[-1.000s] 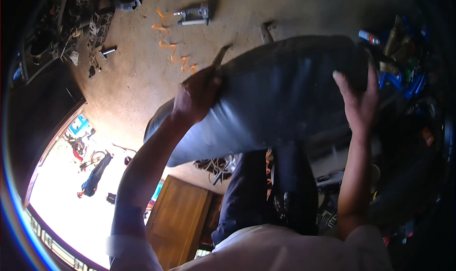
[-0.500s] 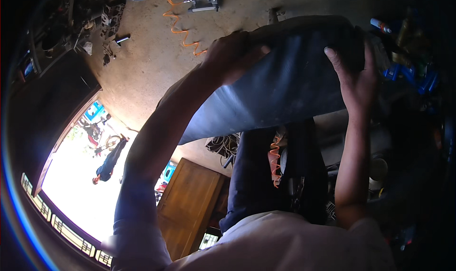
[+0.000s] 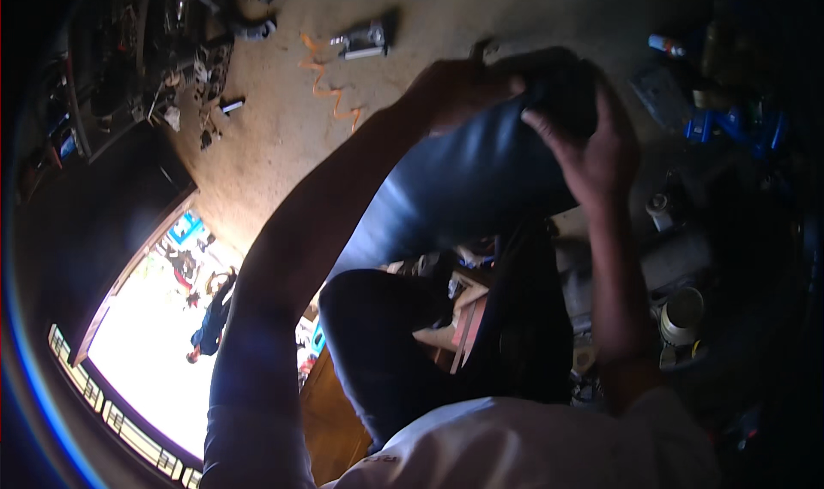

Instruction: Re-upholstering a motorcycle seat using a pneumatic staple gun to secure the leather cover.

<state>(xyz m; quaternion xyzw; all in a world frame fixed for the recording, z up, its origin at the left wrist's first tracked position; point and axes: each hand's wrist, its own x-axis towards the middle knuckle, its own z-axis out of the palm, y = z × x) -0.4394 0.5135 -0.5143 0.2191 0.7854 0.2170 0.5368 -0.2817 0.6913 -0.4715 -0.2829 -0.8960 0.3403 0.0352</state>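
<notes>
A long padded cushion with a smooth dark vinyl cover [image 3: 472,176], perhaps a vehicle seat, lies across in front of me above my legs. My left hand [image 3: 463,99] is closed over its upper edge, with the thumb pointing right along the cover. At the cushion's right end, my right hand [image 3: 601,154] grips it, thumb on the near face and fingers around the far side. The two thumbs are close together. Shadow hides the fingertips and the cushion's underside.
A pneumatic stapler-like tool [image 3: 365,43] lies on the floor beside an orange coiled hose [image 3: 322,86]. Dark metal parts [image 3: 210,69] crowd the left. Blue objects [image 3: 738,129] and a pale tin [image 3: 682,313] are at right. Another person [image 3: 210,322] is in the bright doorway.
The cushion has turned and shifted, showing less of its face. My right hand has moved left, nearer my left hand. My left leg is now bent with its knee out to the left.
</notes>
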